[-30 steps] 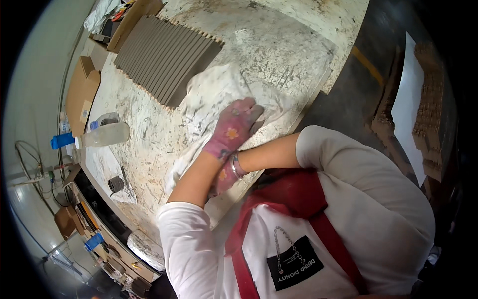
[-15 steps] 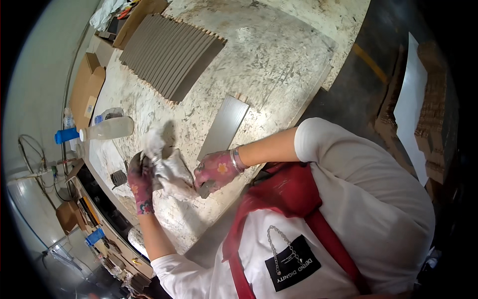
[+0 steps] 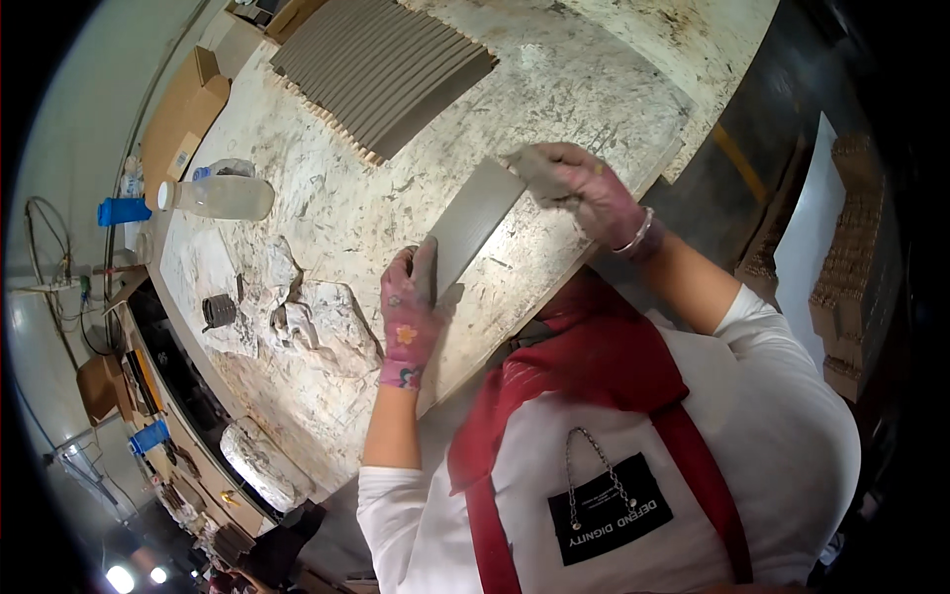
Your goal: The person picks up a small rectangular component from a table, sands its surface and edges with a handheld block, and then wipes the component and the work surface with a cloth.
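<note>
Both of our gloved hands sit on one grey strip (image 3: 475,224) lying flat on the paint-stained tabletop (image 3: 554,89): our left hand (image 3: 408,309) is curled around its near end, fingers wrapped over the edge, and our right hand (image 3: 572,183) is closed on its far end. From the head view, we judge the step to be taking hold of this single strip at both ends, with the lift or shift not yet made; that move calls for an even grip so the long piece does not tilt. A crumpled white rag (image 3: 315,322) lies just left of our left hand, a plastic bottle (image 3: 220,196) farther left, and a fanned row of similar grey strips (image 3: 391,61) rests well beyond.
</note>
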Demonstrator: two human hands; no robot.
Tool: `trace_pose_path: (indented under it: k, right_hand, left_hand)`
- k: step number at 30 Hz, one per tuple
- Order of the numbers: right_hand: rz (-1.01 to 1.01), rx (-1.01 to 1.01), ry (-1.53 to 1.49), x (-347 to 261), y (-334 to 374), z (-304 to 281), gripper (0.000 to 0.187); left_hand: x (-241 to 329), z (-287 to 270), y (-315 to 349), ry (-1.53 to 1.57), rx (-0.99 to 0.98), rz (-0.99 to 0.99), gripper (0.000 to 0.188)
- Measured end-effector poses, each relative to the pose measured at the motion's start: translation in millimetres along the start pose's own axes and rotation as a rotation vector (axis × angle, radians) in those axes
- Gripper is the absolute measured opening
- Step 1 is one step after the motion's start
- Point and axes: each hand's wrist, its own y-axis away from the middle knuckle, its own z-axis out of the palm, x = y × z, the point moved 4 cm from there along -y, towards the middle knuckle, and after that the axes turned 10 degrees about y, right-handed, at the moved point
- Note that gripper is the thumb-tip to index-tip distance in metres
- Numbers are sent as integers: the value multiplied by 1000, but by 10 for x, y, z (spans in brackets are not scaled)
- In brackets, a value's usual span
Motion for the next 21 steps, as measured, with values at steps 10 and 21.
trace_pose_path:
  k: [10,21]
  right_hand:
    - [123,87,-32,169,8,-124,43]
    - [-343,-89,718,-171,-223,597,39]
  left_hand:
    - [-782,245,242,1832,-431,-723,63]
    - [-199,-6,358,1693,-109,-503,57]
